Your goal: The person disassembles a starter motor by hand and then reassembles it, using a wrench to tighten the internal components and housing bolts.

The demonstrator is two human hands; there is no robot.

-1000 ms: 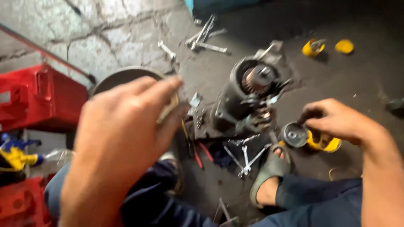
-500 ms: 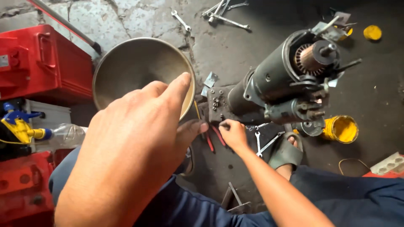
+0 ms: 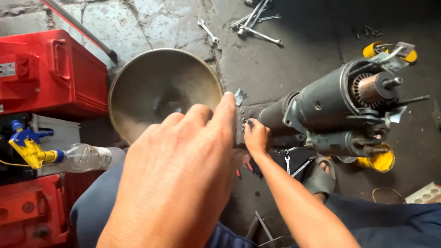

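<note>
Moved up from the tools, right hand [image 3: 255, 136] now presses curled fingers on the big grey metal motor [image 3: 330, 110] with its copper-coloured end, while left hand [image 3: 183, 170] hovers spread.

On the floor [image 3: 275, 69] the bowl [image 3: 161, 87] sits left of the motor [image 3: 330, 110], with the spanners [image 3: 257, 23] behind both. The box [image 3: 50, 73] stands left of the bowl, the bottle [image 3: 87, 158] before it. The right hand [image 3: 256, 137] rests at the motor's near end; the left hand [image 3: 179, 179] hangs before the bowl.
</note>
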